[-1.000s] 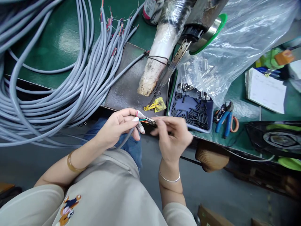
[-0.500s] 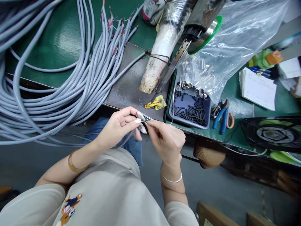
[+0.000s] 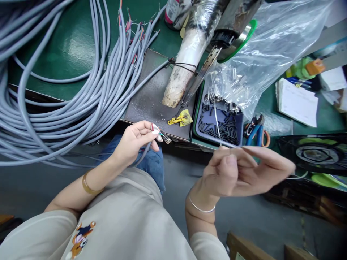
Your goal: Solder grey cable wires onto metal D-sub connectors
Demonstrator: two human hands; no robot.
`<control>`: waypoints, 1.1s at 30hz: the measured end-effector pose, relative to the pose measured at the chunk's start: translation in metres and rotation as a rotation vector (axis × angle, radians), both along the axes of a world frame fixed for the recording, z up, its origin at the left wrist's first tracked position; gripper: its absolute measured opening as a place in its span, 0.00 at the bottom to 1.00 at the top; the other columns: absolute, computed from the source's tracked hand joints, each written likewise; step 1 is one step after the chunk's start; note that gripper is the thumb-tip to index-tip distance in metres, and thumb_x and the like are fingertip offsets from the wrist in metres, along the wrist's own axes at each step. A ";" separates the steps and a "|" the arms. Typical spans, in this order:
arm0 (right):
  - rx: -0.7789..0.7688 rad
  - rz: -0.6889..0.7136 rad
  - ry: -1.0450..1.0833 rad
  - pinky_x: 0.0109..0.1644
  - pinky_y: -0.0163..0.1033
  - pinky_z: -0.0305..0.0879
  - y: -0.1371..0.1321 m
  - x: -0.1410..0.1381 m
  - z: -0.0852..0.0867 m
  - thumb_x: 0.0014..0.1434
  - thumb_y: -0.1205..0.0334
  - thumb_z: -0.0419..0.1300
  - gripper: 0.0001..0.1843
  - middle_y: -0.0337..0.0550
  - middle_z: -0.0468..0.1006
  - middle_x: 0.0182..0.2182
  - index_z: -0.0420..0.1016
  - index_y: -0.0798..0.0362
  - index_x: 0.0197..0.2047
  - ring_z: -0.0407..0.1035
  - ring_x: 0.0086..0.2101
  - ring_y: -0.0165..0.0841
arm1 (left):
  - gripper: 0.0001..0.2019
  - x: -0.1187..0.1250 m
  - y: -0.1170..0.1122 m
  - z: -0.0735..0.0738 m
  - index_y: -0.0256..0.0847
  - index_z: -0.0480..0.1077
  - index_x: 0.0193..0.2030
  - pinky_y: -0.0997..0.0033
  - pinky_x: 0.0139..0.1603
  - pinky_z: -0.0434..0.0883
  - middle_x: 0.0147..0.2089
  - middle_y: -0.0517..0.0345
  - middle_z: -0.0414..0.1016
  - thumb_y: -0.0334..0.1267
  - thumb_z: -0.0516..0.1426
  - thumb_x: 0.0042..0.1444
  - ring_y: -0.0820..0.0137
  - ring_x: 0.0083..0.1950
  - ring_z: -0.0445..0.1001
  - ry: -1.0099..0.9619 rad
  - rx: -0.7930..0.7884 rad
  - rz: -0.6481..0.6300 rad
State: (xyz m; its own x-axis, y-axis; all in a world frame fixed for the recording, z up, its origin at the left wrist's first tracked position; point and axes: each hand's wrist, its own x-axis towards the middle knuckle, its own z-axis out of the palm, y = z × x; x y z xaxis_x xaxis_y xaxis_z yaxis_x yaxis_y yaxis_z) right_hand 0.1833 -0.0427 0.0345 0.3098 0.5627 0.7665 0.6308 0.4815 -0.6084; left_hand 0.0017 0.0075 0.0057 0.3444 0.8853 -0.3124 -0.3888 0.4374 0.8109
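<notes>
My left hand (image 3: pixel 134 139) pinches the stripped end of a grey cable (image 3: pixel 146 151) just below the bench edge; coloured wires and a small metal connector (image 3: pixel 166 138) stick out past the fingertips. My right hand (image 3: pixel 241 171) is raised to the right, away from the cable. Its thumb and forefinger pinch a thin pale strand (image 3: pixel 216 121) that rises toward the blue tray (image 3: pixel 242 131), while its other fingers are stretched out.
A large bundle of grey cables (image 3: pixel 67 94) covers the green bench at left. A dark metal plate (image 3: pixel 146 97), a wrapped tool (image 3: pixel 187 61), a yellow clip (image 3: pixel 181 118), a plastic bag of metal parts (image 3: pixel 260 47), blue-handled cutters (image 3: pixel 256 131) and a notepad (image 3: pixel 296 101) lie behind.
My right hand left the cable end and swung right and up, drawing a thin strand with it. My left hand kept its hold on the cable and rose slightly.
</notes>
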 end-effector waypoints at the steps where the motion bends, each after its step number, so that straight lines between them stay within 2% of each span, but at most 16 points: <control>1: 0.021 -0.006 0.039 0.16 0.35 0.55 -0.001 -0.001 -0.002 0.66 0.64 0.62 0.14 0.31 0.72 0.22 0.76 0.44 0.53 0.66 0.16 0.27 | 0.14 -0.001 0.002 0.000 0.36 0.71 0.33 0.79 0.26 0.73 0.27 0.61 0.79 0.40 0.70 0.48 0.76 0.21 0.76 -0.041 -0.047 -0.014; 4: -0.103 0.001 -0.019 0.24 0.35 0.72 -0.004 -0.005 -0.009 0.64 0.71 0.63 0.18 0.36 0.84 0.34 0.75 0.44 0.55 0.80 0.27 0.32 | 0.16 -0.002 0.005 0.001 0.36 0.70 0.32 0.79 0.25 0.72 0.28 0.60 0.79 0.40 0.71 0.46 0.77 0.20 0.76 -0.097 -0.091 -0.034; 6: -0.204 0.053 -0.093 0.33 0.37 0.80 -0.005 -0.009 -0.015 0.62 0.73 0.65 0.15 0.37 0.86 0.37 0.77 0.47 0.50 0.82 0.32 0.34 | 0.16 -0.001 0.004 0.002 0.36 0.70 0.33 0.80 0.25 0.72 0.28 0.61 0.79 0.39 0.71 0.47 0.77 0.20 0.76 -0.101 -0.081 -0.031; 8: -0.269 0.126 -0.138 0.38 0.37 0.81 -0.006 -0.013 -0.020 0.61 0.73 0.66 0.11 0.38 0.86 0.37 0.77 0.49 0.44 0.83 0.36 0.34 | 0.16 0.000 0.003 0.003 0.36 0.70 0.33 0.80 0.26 0.72 0.28 0.61 0.79 0.39 0.71 0.47 0.77 0.20 0.76 -0.094 -0.065 -0.027; 11: -0.336 0.188 -0.113 0.39 0.34 0.80 -0.001 -0.018 -0.027 0.62 0.72 0.66 0.08 0.40 0.85 0.40 0.75 0.50 0.41 0.82 0.40 0.32 | 0.15 0.002 0.002 0.002 0.36 0.70 0.33 0.79 0.27 0.74 0.27 0.62 0.79 0.40 0.71 0.49 0.77 0.21 0.76 -0.082 -0.023 -0.026; 18: -0.362 0.176 -0.036 0.39 0.35 0.81 0.006 -0.020 -0.036 0.62 0.71 0.65 0.07 0.38 0.85 0.39 0.76 0.48 0.40 0.82 0.37 0.30 | 0.11 0.004 0.000 -0.002 0.36 0.73 0.34 0.79 0.27 0.76 0.25 0.62 0.78 0.39 0.69 0.53 0.76 0.22 0.77 0.047 0.143 0.032; 23: -0.420 0.223 0.004 0.40 0.35 0.82 0.009 -0.019 -0.039 0.62 0.70 0.65 0.06 0.39 0.85 0.40 0.76 0.49 0.38 0.82 0.38 0.31 | 0.07 0.006 -0.004 -0.002 0.36 0.75 0.34 0.79 0.27 0.77 0.31 0.59 0.79 0.37 0.67 0.56 0.76 0.25 0.78 0.181 0.330 0.080; 27: -0.260 0.166 -0.119 0.44 0.38 0.82 0.014 -0.019 -0.043 0.61 0.73 0.66 0.09 0.40 0.86 0.40 0.77 0.49 0.41 0.82 0.41 0.32 | 0.01 0.006 -0.005 -0.007 0.36 0.77 0.36 0.78 0.33 0.78 0.36 0.56 0.80 0.31 0.64 0.59 0.76 0.30 0.79 0.372 0.641 0.138; 29: -0.167 0.130 -0.200 0.47 0.38 0.81 0.016 -0.019 -0.045 0.60 0.75 0.66 0.12 0.41 0.87 0.42 0.77 0.49 0.43 0.83 0.42 0.32 | 0.02 0.007 -0.003 -0.010 0.36 0.77 0.37 0.77 0.37 0.78 0.37 0.56 0.81 0.27 0.62 0.59 0.75 0.35 0.79 0.491 0.842 0.185; 31: -0.147 0.125 -0.220 0.48 0.38 0.81 0.017 -0.019 -0.045 0.60 0.76 0.66 0.13 0.42 0.87 0.42 0.77 0.50 0.44 0.83 0.42 0.32 | 0.05 0.008 -0.001 -0.013 0.37 0.76 0.37 0.77 0.40 0.78 0.36 0.56 0.82 0.24 0.62 0.58 0.74 0.38 0.80 0.580 0.980 0.242; 33: -0.177 0.142 -0.185 0.48 0.38 0.81 0.020 -0.018 -0.045 0.60 0.75 0.66 0.11 0.42 0.87 0.43 0.76 0.50 0.43 0.83 0.43 0.33 | 0.05 0.010 0.002 -0.014 0.36 0.76 0.37 0.78 0.40 0.77 0.36 0.56 0.82 0.24 0.62 0.58 0.74 0.39 0.80 0.636 1.036 0.288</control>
State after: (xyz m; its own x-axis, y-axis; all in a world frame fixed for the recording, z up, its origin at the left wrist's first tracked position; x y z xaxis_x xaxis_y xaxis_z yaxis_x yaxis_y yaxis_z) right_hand 0.1650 -0.0232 -0.0110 0.0821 0.7204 0.6887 0.6728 0.4697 -0.5716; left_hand 0.0118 0.0091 -0.0088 0.1412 0.8323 0.5360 0.2225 -0.5543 0.8020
